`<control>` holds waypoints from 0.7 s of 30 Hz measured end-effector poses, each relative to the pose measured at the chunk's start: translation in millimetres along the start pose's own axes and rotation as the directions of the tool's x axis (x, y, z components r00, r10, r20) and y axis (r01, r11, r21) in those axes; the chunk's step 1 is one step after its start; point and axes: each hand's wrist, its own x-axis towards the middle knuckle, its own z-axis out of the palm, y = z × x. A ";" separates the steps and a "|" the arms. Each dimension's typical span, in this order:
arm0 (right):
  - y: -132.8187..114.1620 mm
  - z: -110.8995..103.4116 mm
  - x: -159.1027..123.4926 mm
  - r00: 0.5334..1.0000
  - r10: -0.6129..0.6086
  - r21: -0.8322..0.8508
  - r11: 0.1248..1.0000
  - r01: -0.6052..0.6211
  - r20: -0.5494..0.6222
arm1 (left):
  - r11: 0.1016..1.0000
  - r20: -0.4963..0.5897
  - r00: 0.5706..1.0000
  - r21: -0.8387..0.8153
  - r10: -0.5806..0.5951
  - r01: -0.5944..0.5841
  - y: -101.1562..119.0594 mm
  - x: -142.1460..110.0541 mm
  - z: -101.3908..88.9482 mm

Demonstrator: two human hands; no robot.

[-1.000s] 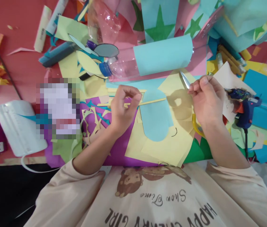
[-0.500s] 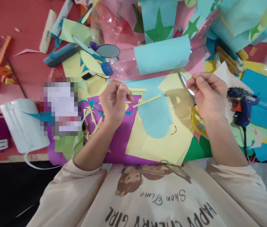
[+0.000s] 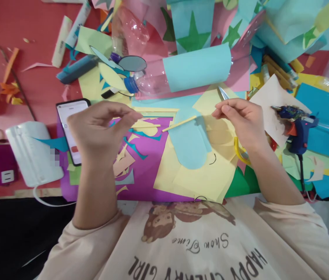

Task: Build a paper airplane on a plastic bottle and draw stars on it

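My left hand [image 3: 102, 130] is raised over the left side of the work area, thumb and fingertips pinched together; anything between them is too small to make out. Across from it, my right hand [image 3: 244, 120] is also pinched, and I cannot see what it holds, if anything. Beneath the right hand lie scissors with silver blades [image 3: 223, 93] and a yellow handle [image 3: 240, 151]. Between the hands, a narrow pale yellow paper strip [image 3: 179, 123] rests across a light blue rounded paper piece [image 3: 190, 151], on pale yellow sheets [image 3: 182, 182].
A clear bottle wrapped in light blue paper [image 3: 198, 69] lies on its side beyond the hands. At right is a blue glue gun [image 3: 298, 130] with a cord. A phone [image 3: 77, 151] and a white device [image 3: 32, 153] lie left. Paper scraps cover the purple sheet [image 3: 149, 171].
My left hand has moved left and rotated, from near the strip to beside the phone. My right hand has shifted slightly left and down. The strip stays on the blue paper.
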 end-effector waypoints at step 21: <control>-3.5 -1.0 -6.2 0.988 0.041 -0.198 0.980 -0.010 0.152 | 0.940 0.018 0.990 0.317 -0.142 0.129 -4.6 -18.8 -8.4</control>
